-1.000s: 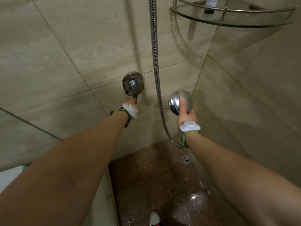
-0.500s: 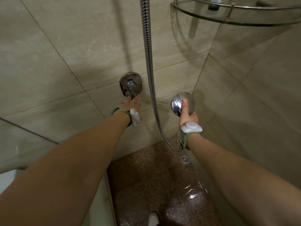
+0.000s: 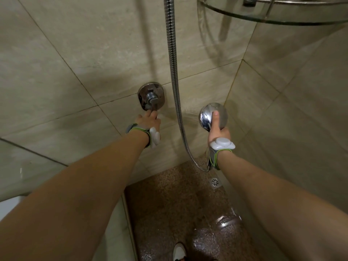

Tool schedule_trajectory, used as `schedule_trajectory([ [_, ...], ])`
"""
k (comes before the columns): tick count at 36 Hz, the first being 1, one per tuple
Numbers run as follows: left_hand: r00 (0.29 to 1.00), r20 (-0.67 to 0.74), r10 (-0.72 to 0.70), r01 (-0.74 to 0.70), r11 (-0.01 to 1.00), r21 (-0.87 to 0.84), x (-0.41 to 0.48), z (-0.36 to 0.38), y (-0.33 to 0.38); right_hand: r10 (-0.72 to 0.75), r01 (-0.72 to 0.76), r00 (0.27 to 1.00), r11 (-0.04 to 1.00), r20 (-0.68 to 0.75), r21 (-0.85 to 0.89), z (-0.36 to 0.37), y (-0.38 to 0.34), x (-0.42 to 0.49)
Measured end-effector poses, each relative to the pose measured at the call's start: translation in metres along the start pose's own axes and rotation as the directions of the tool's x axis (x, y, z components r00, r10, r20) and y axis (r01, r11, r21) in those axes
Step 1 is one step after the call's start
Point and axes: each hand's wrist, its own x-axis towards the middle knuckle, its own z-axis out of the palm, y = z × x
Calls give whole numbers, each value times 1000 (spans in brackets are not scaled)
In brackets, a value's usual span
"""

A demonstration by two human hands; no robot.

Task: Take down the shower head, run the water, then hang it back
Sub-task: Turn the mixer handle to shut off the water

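Observation:
My right hand (image 3: 218, 131) grips the chrome shower head (image 3: 209, 114), thumb lying up its back, face turned toward the tiled wall. A faint spray of water leaves it to the left, toward the wall. Its ribbed metal hose (image 3: 174, 72) hangs from above, loops down and joins the handle below my right wrist. My left hand (image 3: 149, 119) reaches to the round chrome tap plate (image 3: 160, 93) on the wall, with its fingers closed on the tap lever (image 3: 151, 102) that points downward.
A glass corner shelf (image 3: 273, 19) with a metal rail juts out overhead at the top right. The brown speckled floor (image 3: 169, 204) is wet, with a small drain (image 3: 215, 182) by the right wall. A shoe tip (image 3: 178, 252) shows at the bottom.
The view shifted slightly down and left. My left hand turned on the tap lever, and a faint spray now shows at the shower head. My right hand kept its hold.

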Motion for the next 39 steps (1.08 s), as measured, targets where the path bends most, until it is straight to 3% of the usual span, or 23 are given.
schedule_trajectory([
  [9, 995, 92, -25, 15, 994, 106, -15, 3, 3, 41, -39, 999, 997, -18, 65, 0, 5, -2],
  [39, 981, 151, -122, 117, 992, 42, -2, 18, 9, 56, -55, 998, 998, -21, 30, -4, 14, 8],
])
